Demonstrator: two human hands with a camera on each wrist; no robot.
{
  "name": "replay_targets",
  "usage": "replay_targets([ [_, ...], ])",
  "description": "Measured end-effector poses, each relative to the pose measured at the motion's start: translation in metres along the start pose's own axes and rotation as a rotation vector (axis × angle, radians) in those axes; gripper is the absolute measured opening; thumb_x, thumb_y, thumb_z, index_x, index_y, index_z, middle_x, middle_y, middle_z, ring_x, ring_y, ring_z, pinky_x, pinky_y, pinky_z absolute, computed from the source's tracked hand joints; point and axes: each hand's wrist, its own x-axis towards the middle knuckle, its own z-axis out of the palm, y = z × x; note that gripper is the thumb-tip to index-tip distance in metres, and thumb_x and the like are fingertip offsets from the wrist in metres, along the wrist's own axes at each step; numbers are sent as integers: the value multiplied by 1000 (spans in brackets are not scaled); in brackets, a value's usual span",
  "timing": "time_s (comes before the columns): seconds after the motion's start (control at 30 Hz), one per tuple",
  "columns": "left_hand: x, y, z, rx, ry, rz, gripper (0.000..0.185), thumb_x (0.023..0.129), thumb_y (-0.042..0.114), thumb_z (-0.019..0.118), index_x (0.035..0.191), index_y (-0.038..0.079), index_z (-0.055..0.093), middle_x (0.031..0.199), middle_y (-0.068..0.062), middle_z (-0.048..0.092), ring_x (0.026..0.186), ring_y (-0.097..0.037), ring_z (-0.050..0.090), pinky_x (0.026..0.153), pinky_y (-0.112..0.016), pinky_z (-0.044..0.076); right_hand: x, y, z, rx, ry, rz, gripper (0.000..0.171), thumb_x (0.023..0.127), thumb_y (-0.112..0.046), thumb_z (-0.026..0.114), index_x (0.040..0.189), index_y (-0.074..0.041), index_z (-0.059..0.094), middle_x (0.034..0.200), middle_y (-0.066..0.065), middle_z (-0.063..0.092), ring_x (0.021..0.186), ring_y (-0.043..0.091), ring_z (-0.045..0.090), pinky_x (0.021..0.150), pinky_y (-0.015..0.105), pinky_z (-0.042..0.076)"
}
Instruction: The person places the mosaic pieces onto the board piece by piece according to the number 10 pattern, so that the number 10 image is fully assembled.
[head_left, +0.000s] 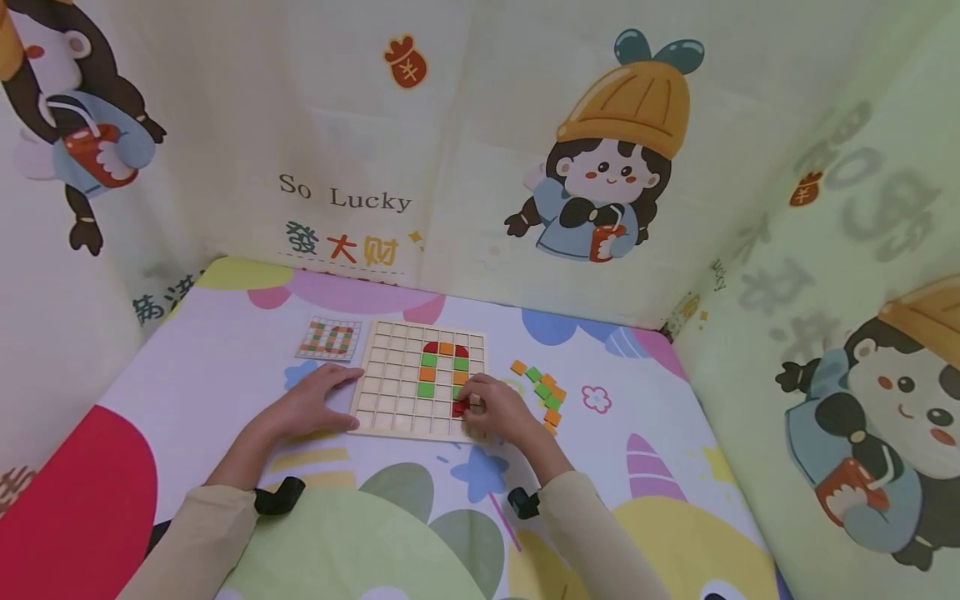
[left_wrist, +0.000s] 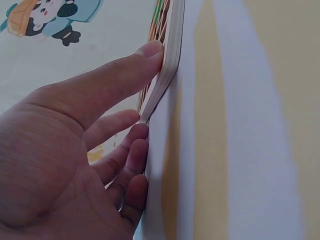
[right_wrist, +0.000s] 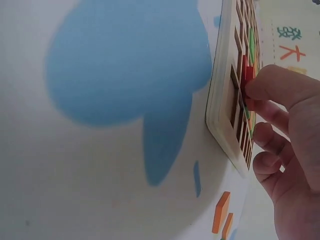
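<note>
Near the left edge of the patterned mat (head_left: 225, 358), toward its far side, lies a small pattern card (head_left: 328, 338) showing a gridded figure in red, orange and green. Just to its right sits the wooden grid board (head_left: 390, 392), about midway across the mat and square to the person. The left hand (head_left: 311, 407) rests flat at the board's near-left corner, fingers straight and relaxed, grasping nothing; in the left wrist view the thumb tip (left_wrist: 150, 52) touches the board's side edge (left_wrist: 172, 50) while the other fingers lie on the mat just beside it. On the board's right half, red, orange and green tiles fill some cells, forming an arch with two columns running toward the near edge. At the foot of the right column the right hand (head_left: 501, 408) pinches a red tile (head_left: 459, 408) between thumb and fingertips, the tile sitting at or partly in a cell near the board's near-right corner; the right wrist view shows the red tile (right_wrist: 248, 75) pressed against the grid's face under the thumb (right_wrist: 280, 87). Right of the board, toward the mat's right edge, a loose scatter of orange and green tiles (head_left: 546, 392) lies on the mat, near the right hand but apart from it.
</note>
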Motion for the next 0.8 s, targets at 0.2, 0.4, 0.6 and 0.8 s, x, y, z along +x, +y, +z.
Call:
replay_targets([
  [0.2,0,2,-3,21,2,1,81,76,31,81,145,8,43,141,-22,41,130,-43,39,104,-61,35,-1,-2,0,-43,89,35,19,87,-36,71,99,-22,68,102,-6,59,87,11,54,76,26,49],
  [0.4,0,1,-4,19,-2,-4,82,76,32,81,145,8,43,141,-22,41,129,-44,39,103,-61,35,2,-7,4,-105,113,159,39,78,-56,73,89,-19,66,77,-7,55,72,10,50,61,22,42],
  [0.6,1,0,-2,10,-4,-8,82,76,32,81,145,8,43,142,-21,41,130,-43,39,104,-61,35,3,-11,8,-112,94,187,39,77,-54,75,89,-19,67,77,-6,55,73,11,51,63,24,43],
  [0.8,1,2,-2,8,-6,-12,82,76,32,81,145,8,43,142,-22,41,129,-43,39,104,-61,35,3,-11,9,-125,81,143,26,83,-43,73,96,-21,70,85,-8,61,78,9,53,69,22,49],
])
